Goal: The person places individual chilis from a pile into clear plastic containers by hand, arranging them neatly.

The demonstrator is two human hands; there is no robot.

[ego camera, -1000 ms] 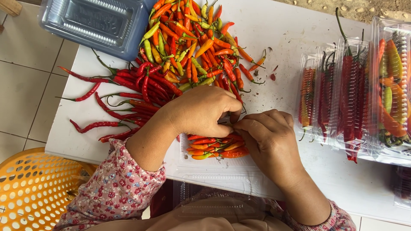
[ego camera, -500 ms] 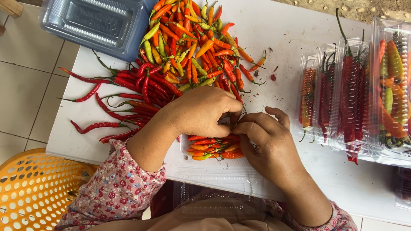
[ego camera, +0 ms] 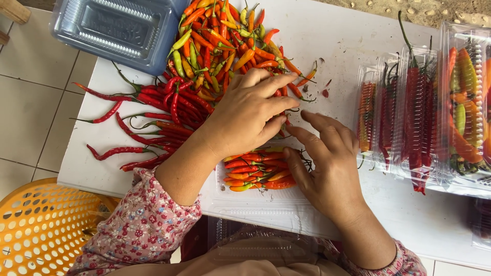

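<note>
Two hands over a white surface (ego camera: 337,46). Left hand (ego camera: 245,115) lies fingers spread on the edge of the loose heap of small orange, red and green chilies (ego camera: 225,46), holding nothing I can make out. Right hand (ego camera: 327,163) is flat, fingers apart, beside a small bunch of red and orange chilies (ego camera: 258,171) laid in a clear shallow plastic tray (ego camera: 245,207). A second ago both hands were pinched together above that bunch; now they have parted, the left reaching up into the heap, so the bunch lies released in the tray. Long red chilies (ego camera: 143,110) sprawl to the left. Filled clear plastic packs (ego camera: 419,112) stand right; an orange perforated basket (ego camera: 41,230) sits below.
</note>
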